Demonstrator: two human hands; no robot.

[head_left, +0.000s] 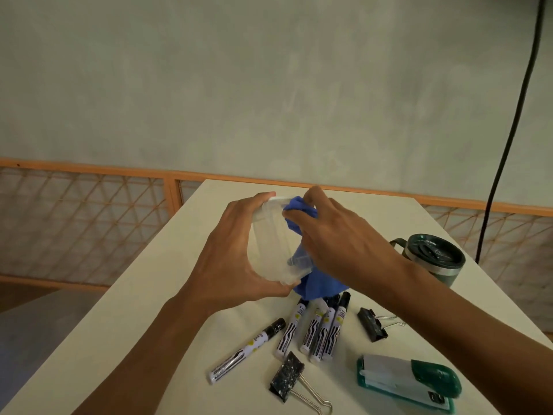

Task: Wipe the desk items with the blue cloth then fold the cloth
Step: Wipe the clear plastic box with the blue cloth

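Observation:
My left hand (230, 253) grips a clear plastic container (270, 244), held tilted above the white desk (134, 319). My right hand (338, 244) holds the blue cloth (317, 287) bunched against the container's right side; part of the cloth shows near the rim and the rest hangs below my palm. Several black-and-white markers (317, 330) lie on the desk under the cloth, with one more marker (245, 351) off to the left.
Two black binder clips (372, 323) (287, 375) lie on the desk. A green and white stapler (410, 381) sits at the front right. A green lidded mug (434, 257) stands at the right. A black cable (505, 145) hangs down the wall.

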